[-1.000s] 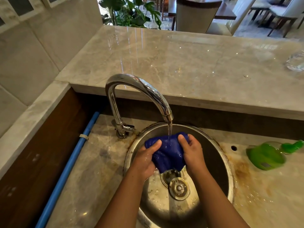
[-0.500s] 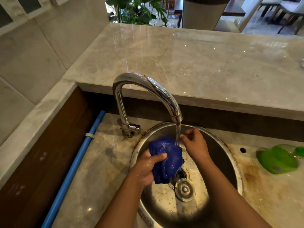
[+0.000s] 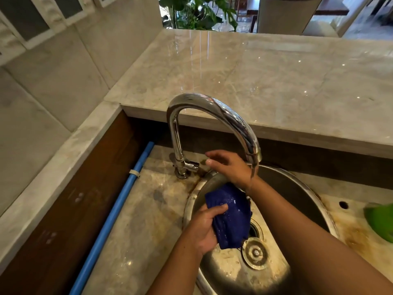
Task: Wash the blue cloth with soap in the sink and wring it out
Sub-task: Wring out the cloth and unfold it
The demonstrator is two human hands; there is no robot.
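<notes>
My left hand [image 3: 204,227] grips the wet, bunched blue cloth [image 3: 230,216] over the left side of the round steel sink [image 3: 302,192]. My right hand [image 3: 230,167] has left the cloth and reaches to the left under the chrome tap's spout [image 3: 223,116]. Its fingers are extended and relaxed, close to the small tap lever [image 3: 191,166] at the tap's base, holding nothing. Water still falls from the spout's end behind my right wrist. The loose drain plug [image 3: 255,253] lies in the sink bottom next to the open drain.
A green soap bottle [image 3: 380,222] lies on the stained counter at the right edge. A blue pipe [image 3: 119,209] runs along the wooden wall on the left. A raised marble ledge [image 3: 276,81] stands behind the tap.
My right hand let go of the cloth and moved up and left toward the tap lever. My left hand now holds the cloth alone, lower in the sink.
</notes>
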